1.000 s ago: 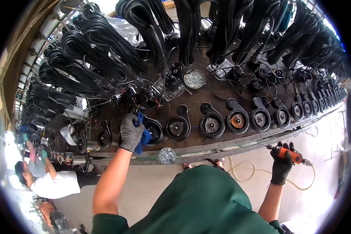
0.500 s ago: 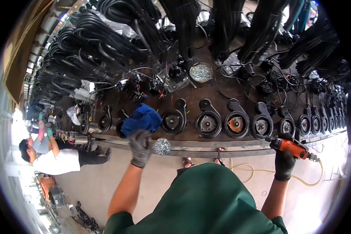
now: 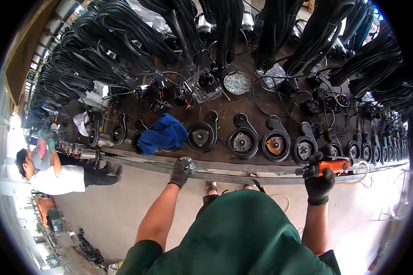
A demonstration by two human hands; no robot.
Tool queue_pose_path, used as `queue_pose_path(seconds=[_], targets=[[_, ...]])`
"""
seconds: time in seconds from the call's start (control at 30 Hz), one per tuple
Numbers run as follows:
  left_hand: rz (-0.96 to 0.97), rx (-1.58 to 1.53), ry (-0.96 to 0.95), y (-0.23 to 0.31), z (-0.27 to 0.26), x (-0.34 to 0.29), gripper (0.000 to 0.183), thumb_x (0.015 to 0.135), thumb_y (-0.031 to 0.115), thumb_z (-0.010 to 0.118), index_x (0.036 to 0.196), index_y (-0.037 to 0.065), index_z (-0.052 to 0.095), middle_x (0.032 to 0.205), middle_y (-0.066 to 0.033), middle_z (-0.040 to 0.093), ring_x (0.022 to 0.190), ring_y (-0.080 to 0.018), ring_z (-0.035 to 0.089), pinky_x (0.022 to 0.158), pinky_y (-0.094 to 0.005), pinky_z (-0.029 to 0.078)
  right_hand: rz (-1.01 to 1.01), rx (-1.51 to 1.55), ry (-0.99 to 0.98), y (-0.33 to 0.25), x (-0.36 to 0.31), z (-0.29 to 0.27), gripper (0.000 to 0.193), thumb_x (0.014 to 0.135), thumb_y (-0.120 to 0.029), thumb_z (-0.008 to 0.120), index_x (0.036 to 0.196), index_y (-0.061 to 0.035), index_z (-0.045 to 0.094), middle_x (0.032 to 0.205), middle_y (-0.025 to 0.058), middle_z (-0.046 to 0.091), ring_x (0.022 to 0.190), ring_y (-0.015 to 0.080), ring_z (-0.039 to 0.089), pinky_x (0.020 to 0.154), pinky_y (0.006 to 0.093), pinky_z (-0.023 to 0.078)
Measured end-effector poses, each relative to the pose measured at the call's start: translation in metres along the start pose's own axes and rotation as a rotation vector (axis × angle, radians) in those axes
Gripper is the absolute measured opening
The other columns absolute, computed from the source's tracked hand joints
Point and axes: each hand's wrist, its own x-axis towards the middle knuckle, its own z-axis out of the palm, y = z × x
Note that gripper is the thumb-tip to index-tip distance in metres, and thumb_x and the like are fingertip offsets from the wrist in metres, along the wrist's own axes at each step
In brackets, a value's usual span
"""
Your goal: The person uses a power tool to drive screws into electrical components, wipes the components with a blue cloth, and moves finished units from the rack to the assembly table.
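My right hand [image 3: 320,187], in a dark glove, is wrapped round an orange air screwdriver [image 3: 333,166] with a black front end pointing left. It hangs over the bench's front rail. My gloved left hand [image 3: 179,175] is at a small round dish of silvery screws [image 3: 191,167] by the rail, its fingers bent in at the dish's left side. Whatever the fingertips pinch is too small to tell. Ahead of my hands stands a row of round black housings with arms; the nearest ones are a grey-centred housing [image 3: 242,142] and a rusty-centred housing [image 3: 276,145].
A crumpled blue cloth [image 3: 164,133] lies over a housing on the left. A larger dish of screws [image 3: 237,83] sits mid-bench. Bundles of black cable [image 3: 225,32] hang behind, with wired motors below. A person in a white shirt [image 3: 62,178] works at the far left.
My left hand has come down and right from beside the blue cloth to the small dish of screws. My right hand has moved left with the screwdriver, now held more level.
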Motion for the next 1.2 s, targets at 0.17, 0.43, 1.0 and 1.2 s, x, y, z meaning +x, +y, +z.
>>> queue_pose_path(seconds=[0.17, 0.43, 1.0, 1.2], targets=[[0.105, 0.134, 0.161, 0.004, -0.011, -0.006, 0.020, 0.085, 0.006, 0.065, 0.104, 0.004, 0.072, 0.102, -0.0199, 0.072, 0.095, -0.0378, 0.069, 0.087, -0.0441, 0.055, -0.049, -0.096, 0.024, 0.009, 0.001, 0.008, 0.068, 0.088, -0.021, 0.074, 0.148, -0.0117, 0.043, 0.122, 0.0087, 0.060, 0.118, 0.0258, 0.059, 0.094, 0.0404, 0.056], [-0.212, -1.182, 0.151, 0.016, -0.016, -0.023, 0.015, 0.095, 0.010, 0.063, 0.109, 0.009, 0.069, 0.104, -0.0042, 0.071, 0.088, -0.0164, 0.064, 0.076, -0.0310, 0.054, -0.119, -0.188, 0.135, 0.044, 0.002, 0.056, 0.072, 0.077, -0.016, 0.080, 0.143, -0.0144, 0.051, 0.105, 0.0046, 0.065, 0.106, 0.0268, 0.066, 0.107, 0.0570, 0.047], [-0.211, -0.960, -0.521, 0.288, 0.022, -0.050, 0.026, 0.094, 0.014, 0.067, 0.117, 0.002, 0.066, 0.096, -0.0062, 0.066, 0.091, -0.0156, 0.065, 0.083, -0.0313, 0.055, -0.026, -0.003, -0.004, 0.083, 0.040, 0.093, 0.054, 0.081, -0.014, 0.074, 0.133, -0.0158, 0.061, 0.089, 0.0015, 0.058, 0.082, 0.0227, 0.059, 0.084, 0.0412, 0.049], [-0.279, -1.043, -0.561, 0.302, 0.018, -0.049, 0.027, 0.096, 0.013, 0.064, 0.120, 0.001, 0.066, 0.097, -0.0064, 0.067, 0.091, -0.0156, 0.064, 0.084, -0.0305, 0.053, -0.013, 0.048, 0.074, 0.087, 0.036, 0.084, 0.055, 0.081, -0.013, 0.073, 0.134, -0.0141, 0.060, 0.098, 0.0021, 0.063, 0.089, 0.0233, 0.061, 0.093, 0.0441, 0.049]])
